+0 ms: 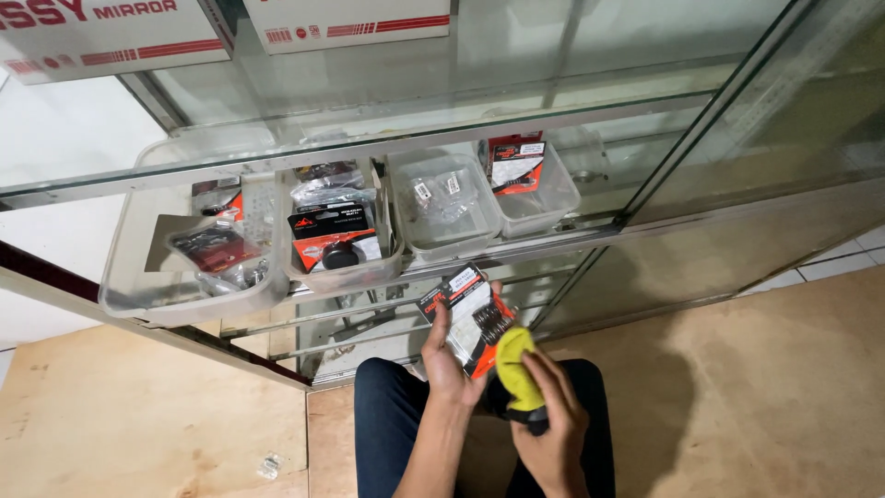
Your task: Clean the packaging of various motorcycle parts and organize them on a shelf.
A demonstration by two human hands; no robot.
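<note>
Packet (472,318) — left fingers (441,325) clasp; cloth (516,369) touching.

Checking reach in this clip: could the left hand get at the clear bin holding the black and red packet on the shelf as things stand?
Probably not freely: the left hand already holds a small packet. The clear bin sits open-topped at the shelf's front edge with nothing between.
</note>
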